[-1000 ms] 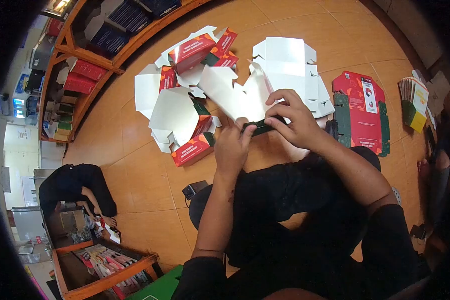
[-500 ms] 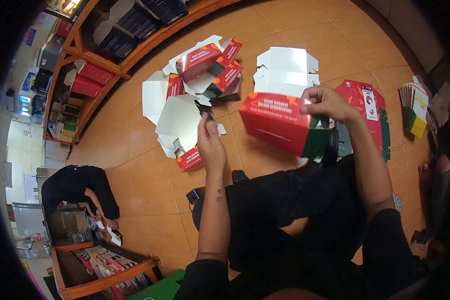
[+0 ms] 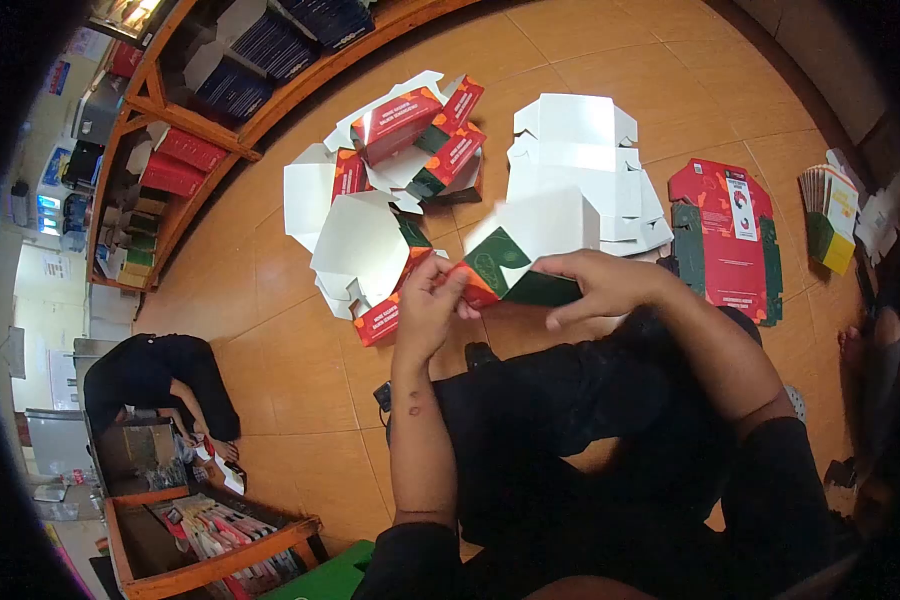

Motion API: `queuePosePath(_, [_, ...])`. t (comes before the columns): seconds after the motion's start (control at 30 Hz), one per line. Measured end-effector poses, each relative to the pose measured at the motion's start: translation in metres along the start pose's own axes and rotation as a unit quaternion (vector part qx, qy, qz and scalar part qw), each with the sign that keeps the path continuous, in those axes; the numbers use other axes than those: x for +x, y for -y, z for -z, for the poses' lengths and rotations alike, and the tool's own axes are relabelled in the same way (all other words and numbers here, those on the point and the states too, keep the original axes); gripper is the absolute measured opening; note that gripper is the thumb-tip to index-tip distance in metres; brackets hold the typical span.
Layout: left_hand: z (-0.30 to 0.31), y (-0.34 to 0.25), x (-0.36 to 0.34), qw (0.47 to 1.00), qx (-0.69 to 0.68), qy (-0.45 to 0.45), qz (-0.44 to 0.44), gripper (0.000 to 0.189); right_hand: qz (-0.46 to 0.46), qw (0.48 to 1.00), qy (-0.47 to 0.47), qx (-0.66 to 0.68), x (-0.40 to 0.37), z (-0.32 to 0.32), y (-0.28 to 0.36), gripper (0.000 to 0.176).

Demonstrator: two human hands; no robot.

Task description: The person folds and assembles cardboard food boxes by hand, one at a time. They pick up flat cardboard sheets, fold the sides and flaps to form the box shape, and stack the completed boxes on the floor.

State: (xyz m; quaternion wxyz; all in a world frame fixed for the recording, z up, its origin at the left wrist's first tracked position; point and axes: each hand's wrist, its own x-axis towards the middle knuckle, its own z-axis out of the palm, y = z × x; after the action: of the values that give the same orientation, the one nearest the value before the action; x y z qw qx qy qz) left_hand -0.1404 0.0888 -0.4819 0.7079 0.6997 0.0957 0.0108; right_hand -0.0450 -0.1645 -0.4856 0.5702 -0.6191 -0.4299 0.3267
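A partly folded carton box is held above my lap, its white inside facing up and a dark green flap at its near side. My left hand is closed on its red-orange corner, thumb and fingers pinching it. On the green end, my right hand grips with its fingers above and its thumb below. Left of my hands, an open carton lies on the floor near several red and green cartons. Beyond the held box are flat white cartons.
Flat red carton blanks lie on the floor at right, near a yellow-green bundle. Wooden shelves with boxes stand at upper left. Another person bends down at left beside a wooden rack.
The carton has turned from its red printed side to its white inside and moved slightly left and nearer. My left hand has come down onto its corner; my right hand has shifted its grip.
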Motion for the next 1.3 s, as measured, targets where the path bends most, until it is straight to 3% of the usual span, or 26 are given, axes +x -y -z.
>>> queuePosePath(0.03, [-0.001, 0.001, 0.0, 1.0, -0.002, -0.001, 0.002, 0.021, -0.026, 0.982, 0.026, -0.183, 0.0, 0.004, -0.001, 0.027])
queuePosePath(0.17, [-0.019, -0.009, -0.01, 0.996, 0.088, 0.006, 0.034, 0.017, -0.065, 0.973, -0.037, -0.22, -0.001, -0.005, 0.013, 0.024])
queuePosePath(0.23, [-0.02, -0.002, -0.007, 0.998, 0.051, 0.024, 0.032, 0.017, -0.041, 0.974, -0.073, -0.211, -0.003, -0.001, -0.007, 0.024])
queuePosePath(0.3, [-0.017, 0.002, -0.002, 1.0, -0.006, 0.002, 0.007, 0.019, -0.16, 0.986, -0.041, -0.013, 0.001, 0.012, -0.014, 0.027])
queuePosePath(0.33, [-0.014, 0.004, 0.0, 0.999, -0.036, -0.015, -0.006, 0.02, -0.17, 0.984, -0.026, 0.043, 0.0, 0.018, -0.009, 0.029])
queuePosePath(0.43, [-0.018, 0.005, 0.001, 0.996, -0.077, -0.014, -0.032, 0.022, -0.28, 0.959, -0.026, 0.037, 0.002, 0.03, 0.004, 0.028])
queuePosePath(0.53, [-0.022, 0.002, -0.001, 0.996, -0.079, 0.032, -0.027, 0.021, -0.308, 0.951, 0.004, 0.022, -0.001, 0.028, 0.0, 0.029])
queuePosePath(0.6, [-0.022, -0.004, -0.004, 0.987, 0.102, 0.114, 0.047, 0.019, -0.265, 0.964, 0.019, 0.015, -0.004, 0.017, -0.01, 0.029])
queuePosePath(0.63, [-0.023, -0.001, -0.005, 0.987, 0.102, 0.115, 0.049, 0.019, -0.219, 0.975, 0.033, 0.003, -0.004, 0.014, -0.013, 0.03])
queuePosePath(0.7, [-0.024, 0.008, -0.007, 0.988, 0.123, 0.083, 0.036, 0.019, -0.236, 0.97, 0.05, -0.004, -0.005, 0.015, -0.01, 0.03])
queuePosePath(0.73, [-0.023, 0.01, -0.007, 0.994, 0.086, 0.068, -0.018, 0.019, -0.273, 0.961, 0.04, 0.028, -0.005, 0.018, -0.009, 0.03])
queuePosePath(0.77, [-0.023, 0.013, -0.005, 0.994, 0.086, 0.068, -0.016, 0.019, -0.308, 0.949, 0.029, 0.059, -0.005, 0.02, -0.005, 0.03])
queuePosePath(0.87, [-0.025, 0.017, 0.004, 0.995, -0.093, -0.003, -0.036, 0.02, -0.284, 0.956, -0.007, 0.079, -0.002, 0.026, 0.003, 0.024])
queuePosePath(0.97, [-0.025, 0.023, 0.013, 0.99, -0.133, -0.005, -0.039, 0.021, -0.282, 0.954, -0.008, 0.102, -0.004, 0.033, -0.01, 0.025])
queuePosePath(1.0, [-0.023, 0.016, 0.011, 0.991, -0.132, -0.003, -0.038, 0.021, -0.294, 0.953, 0.006, 0.065, -0.006, 0.033, -0.002, 0.025])
queuePosePath(1.07, [-0.016, -0.005, 0.004, 0.986, 0.059, 0.142, 0.062, 0.021, -0.309, 0.951, 0.02, 0.029, -0.009, 0.031, -0.001, 0.025])
queuePosePath(1.13, [-0.018, -0.009, -0.002, 0.977, 0.068, 0.177, 0.099, 0.021, -0.178, 0.982, 0.06, -0.015, -0.009, 0.026, -0.013, 0.025])
queuePosePath(1.17, [-0.017, -0.009, -0.004, 0.966, 0.077, 0.21, 0.133, 0.021, -0.178, 0.982, 0.061, -0.013, -0.009, 0.025, -0.016, 0.025])
queuePosePath(1.23, [-0.01, -0.003, -0.005, 0.967, 0.073, 0.206, 0.128, 0.017, -0.193, 0.98, 0.043, 0.034, -0.009, 0.026, -0.02, 0.027])
queuePosePath(1.3, [-0.008, -0.001, -0.004, 0.986, -0.004, 0.153, 0.062, 0.016, -0.202, 0.977, 0.028, 0.059, -0.008, 0.027, -0.021, 0.028])
